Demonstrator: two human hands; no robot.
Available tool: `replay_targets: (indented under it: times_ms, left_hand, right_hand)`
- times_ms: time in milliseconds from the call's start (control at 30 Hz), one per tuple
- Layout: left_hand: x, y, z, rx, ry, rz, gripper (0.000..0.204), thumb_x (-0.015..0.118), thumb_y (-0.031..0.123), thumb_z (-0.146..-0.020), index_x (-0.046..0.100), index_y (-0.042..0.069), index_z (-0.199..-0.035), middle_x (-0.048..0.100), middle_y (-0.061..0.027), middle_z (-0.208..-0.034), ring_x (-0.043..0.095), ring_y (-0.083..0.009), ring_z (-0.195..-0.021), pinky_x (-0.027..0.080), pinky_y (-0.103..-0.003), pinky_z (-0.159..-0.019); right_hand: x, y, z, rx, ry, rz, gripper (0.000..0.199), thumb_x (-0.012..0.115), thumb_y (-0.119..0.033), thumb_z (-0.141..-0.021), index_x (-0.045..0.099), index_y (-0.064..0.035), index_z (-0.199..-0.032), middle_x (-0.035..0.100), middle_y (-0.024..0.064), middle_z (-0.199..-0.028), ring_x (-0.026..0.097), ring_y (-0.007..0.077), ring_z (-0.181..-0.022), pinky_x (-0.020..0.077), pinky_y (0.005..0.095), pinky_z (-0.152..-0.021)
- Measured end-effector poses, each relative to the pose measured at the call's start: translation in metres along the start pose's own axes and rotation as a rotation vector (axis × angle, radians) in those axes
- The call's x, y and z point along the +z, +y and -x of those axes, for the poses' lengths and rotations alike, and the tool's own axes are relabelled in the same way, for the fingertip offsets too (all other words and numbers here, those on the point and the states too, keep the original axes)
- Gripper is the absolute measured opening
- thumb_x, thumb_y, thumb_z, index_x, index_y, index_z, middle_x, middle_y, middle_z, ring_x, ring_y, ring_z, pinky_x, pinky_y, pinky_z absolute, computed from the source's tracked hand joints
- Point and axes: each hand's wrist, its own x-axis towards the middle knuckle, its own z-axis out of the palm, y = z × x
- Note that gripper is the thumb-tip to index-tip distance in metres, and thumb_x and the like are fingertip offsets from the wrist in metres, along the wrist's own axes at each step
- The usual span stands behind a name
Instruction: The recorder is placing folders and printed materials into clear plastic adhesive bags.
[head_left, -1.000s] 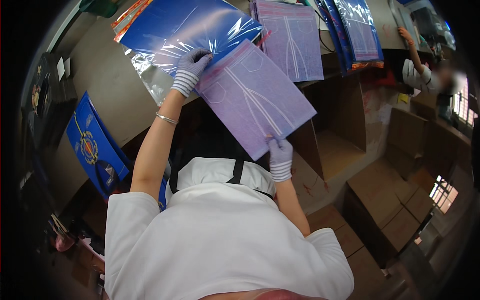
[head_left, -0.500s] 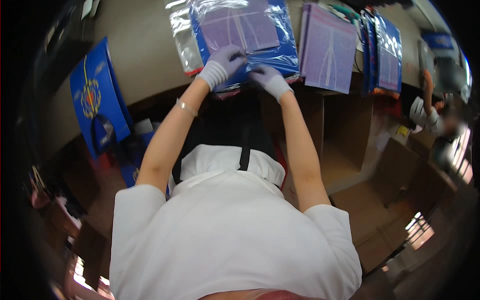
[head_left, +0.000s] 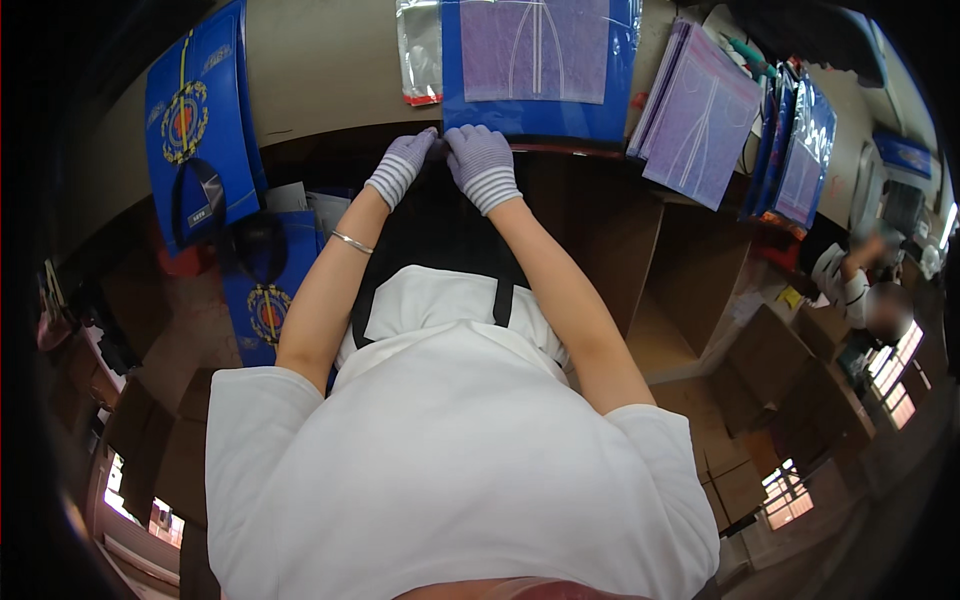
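A blue plastic bag with a purple printed sheet inside lies flat on the brown table in front of me. My left hand and my right hand, both in pale knitted gloves, are side by side at the bag's near left corner, on the table's front edge. Their fingertips touch each other and curl downward. What they pinch is hidden. A clear empty sleeve with a red strip lies just left of the bag.
A stack of purple sheets lies to the right, with filled blue bags beyond it. Blue printed covers lie at the left. Open cardboard boxes stand on the floor. Another person works at the far right.
Earlier I carried the purple sheet to the blue bag. It now sits inside the bag, and both hands have drawn back to the bag's near left corner.
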Motion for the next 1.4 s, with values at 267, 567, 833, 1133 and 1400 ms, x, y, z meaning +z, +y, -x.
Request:
replay_targets:
  times_ms: [267,567,833,1133,1400]
  left_hand:
    - [0.01,0.044,0.019,-0.157,0.042,0.122,0.022,0.057,0.016,-0.083,0.064,-0.001,-0.094,0.066,-0.007,-0.086,0.061,-0.0164,-0.075,0.047,-0.027,-0.072]
    - [-0.008,0.014,0.006,-0.371,-0.215,0.61,0.024,0.049,0.026,-0.089,0.056,0.003,-0.094,0.061,-0.0125,-0.095,0.059,-0.0249,-0.09,0.048,-0.037,-0.079]
    - [0.01,0.052,0.005,-0.098,-0.322,1.303,0.066,0.028,0.05,-0.091,0.039,-0.006,-0.123,0.037,-0.0248,-0.131,0.032,-0.0375,-0.125,0.029,-0.049,-0.104]
    - [-0.061,0.063,-0.033,0.157,0.013,1.103,0.075,0.018,0.057,-0.089,0.028,-0.007,-0.127,0.033,-0.0298,-0.132,0.037,-0.0437,-0.12,0.035,-0.052,-0.099]
    - [-0.057,0.068,-0.039,0.138,-0.088,1.039,0.06,0.017,0.042,-0.095,0.027,-0.006,-0.13,0.032,-0.0273,-0.133,0.037,-0.0423,-0.12,0.032,-0.049,-0.102]
  right_hand:
    - [-0.065,0.03,0.055,0.294,0.2,-0.172,0.013,0.058,-0.016,-0.071,0.062,-0.0082,-0.081,0.059,0.0148,-0.078,0.058,0.0317,-0.075,0.0475,0.0401,-0.067]
    - [-0.156,0.188,0.385,1.274,0.138,0.092,0.032,0.066,-0.019,-0.073,0.059,-0.0022,-0.099,0.064,0.0159,-0.089,0.062,0.0254,-0.08,0.0488,0.0351,-0.075]
    - [-0.029,0.062,0.124,0.489,-0.067,-0.735,0.021,0.057,-0.014,-0.08,0.059,-0.0058,-0.099,0.063,0.0112,-0.094,0.062,0.0227,-0.088,0.0471,0.03,-0.079]
    - [-0.067,0.175,0.023,1.22,0.365,-1.081,0.019,0.046,-0.008,-0.083,0.06,0.0029,-0.09,0.063,0.0173,-0.077,0.062,0.0247,-0.056,0.0511,0.0328,-0.051]
    - [-0.119,0.181,-0.096,0.891,0.389,-0.054,0.049,0.065,-0.041,-0.071,0.058,-0.0017,-0.1,0.06,0.0239,-0.089,0.059,0.0364,-0.086,0.046,0.0396,-0.078]
